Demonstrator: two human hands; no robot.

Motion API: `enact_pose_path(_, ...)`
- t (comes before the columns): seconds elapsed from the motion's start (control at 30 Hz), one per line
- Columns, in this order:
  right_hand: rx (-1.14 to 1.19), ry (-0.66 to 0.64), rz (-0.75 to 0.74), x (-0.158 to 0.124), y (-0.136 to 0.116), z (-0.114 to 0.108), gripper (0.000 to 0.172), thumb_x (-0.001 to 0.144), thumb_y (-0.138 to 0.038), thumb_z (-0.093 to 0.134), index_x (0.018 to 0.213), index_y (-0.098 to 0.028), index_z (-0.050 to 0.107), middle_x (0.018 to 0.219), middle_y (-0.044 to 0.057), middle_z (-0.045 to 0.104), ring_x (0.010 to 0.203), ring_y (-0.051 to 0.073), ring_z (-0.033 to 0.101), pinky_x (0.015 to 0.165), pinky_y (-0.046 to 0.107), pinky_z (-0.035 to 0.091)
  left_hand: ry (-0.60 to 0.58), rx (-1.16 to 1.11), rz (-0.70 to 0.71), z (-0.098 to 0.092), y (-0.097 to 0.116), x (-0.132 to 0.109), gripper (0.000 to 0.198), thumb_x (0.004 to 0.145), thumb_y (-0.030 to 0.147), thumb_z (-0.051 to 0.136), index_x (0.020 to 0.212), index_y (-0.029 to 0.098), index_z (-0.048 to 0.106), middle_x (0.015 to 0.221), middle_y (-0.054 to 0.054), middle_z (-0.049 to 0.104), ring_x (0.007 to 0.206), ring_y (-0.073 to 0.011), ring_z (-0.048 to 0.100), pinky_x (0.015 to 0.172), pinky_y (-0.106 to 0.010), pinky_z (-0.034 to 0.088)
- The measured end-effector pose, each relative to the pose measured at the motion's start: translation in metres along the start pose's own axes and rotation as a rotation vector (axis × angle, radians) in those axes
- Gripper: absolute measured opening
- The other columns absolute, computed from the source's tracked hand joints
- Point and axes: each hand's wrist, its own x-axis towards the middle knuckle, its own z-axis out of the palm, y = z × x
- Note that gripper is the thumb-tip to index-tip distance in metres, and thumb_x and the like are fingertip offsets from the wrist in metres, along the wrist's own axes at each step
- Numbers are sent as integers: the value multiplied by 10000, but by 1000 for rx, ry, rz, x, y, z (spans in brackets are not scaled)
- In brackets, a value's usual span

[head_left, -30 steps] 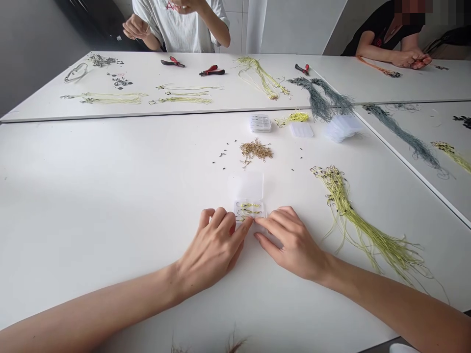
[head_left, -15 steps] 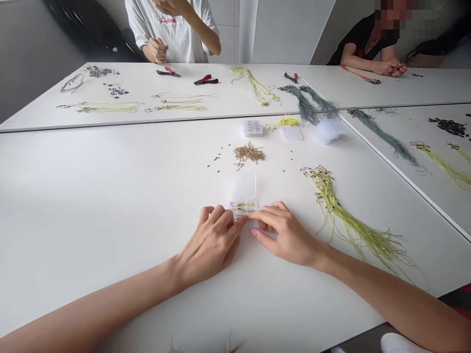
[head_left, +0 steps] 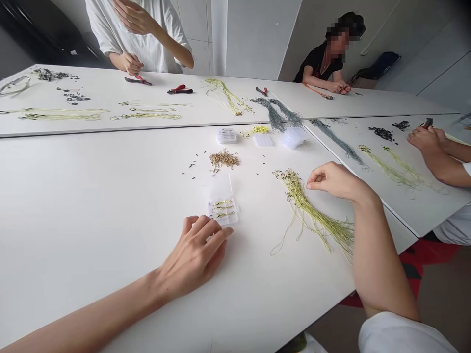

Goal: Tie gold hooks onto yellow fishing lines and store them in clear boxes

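Across the white worktop, that yellow-green bundle of hooked lines could come up in a clump, since its hooks lie crowded together, and a nudge could jog the open clear box. The left hand has loosely open fingers at the box's near edge, gripping nothing I can see; the right hand has curled ones just beside the bundle, whether pinching anything I can't tell.

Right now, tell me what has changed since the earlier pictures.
The right hand has left the open box and moved right, beside the yellow-green bundle. The left hand has eased back slightly to the box's near edge. The open box and gold pile stayed put.
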Motion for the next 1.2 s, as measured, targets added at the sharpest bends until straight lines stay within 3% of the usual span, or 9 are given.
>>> enact_pose_path(0.13, -114, -124, 76, 3, 8, 3, 44, 670, -225, 691, 632, -202, 692, 768, 64, 704, 697, 219, 621, 592, 316, 433, -36, -22, 2, -1, 3, 2, 295, 897, 75, 461, 1132, 214, 572, 888, -41, 599, 799, -177, 491, 813, -382, 364)
enact_pose_path(0.3, -117, -198, 76, 5, 10, 6, 164, 648, -211, 683, 502, -198, 610, 720, 58, 694, 631, 199, 592, 552, 306, 402, -51, -21, -10, -2, 2, 3, 291, 900, 90, 454, 1112, 230, 596, 875, -40, 609, 789, -176, 503, 817, -378, 370)
enact_pose_path(0.43, -110, -235, 55, 4, 7, 8, 140, 657, -266, 686, 542, -202, 639, 693, 48, 683, 635, 195, 593, 560, 299, 406, -57, -36, -17, -2, 2, 3, 284, 901, 93, 448, 1096, 229, 603, 872, -42, 607, 796, -181, 503, 828, -384, 364)
enact_pose_path(0.63, -122, -265, 49, 7, 6, 14, 33, 620, -196, 668, 591, -210, 676, 748, 36, 708, 697, 204, 622, 598, 295, 425, -73, -58, -27, -2, 1, 4, 276, 910, 98, 434, 1081, 228, 607, 870, -43, 597, 810, -185, 502, 850, -394, 348)
enact_pose_path(1.2, -127, -299, 13, -1, 15, 0, 54, 696, -233, 638, 693, -203, 684, 754, 36, 660, 733, 207, 596, 644, 305, 431, -119, -89, -37, -2, -1, 4, 249, 929, 122, 411, 1057, 212, 605, 845, -38, 563, 801, -178, 485, 876, -406, 316)
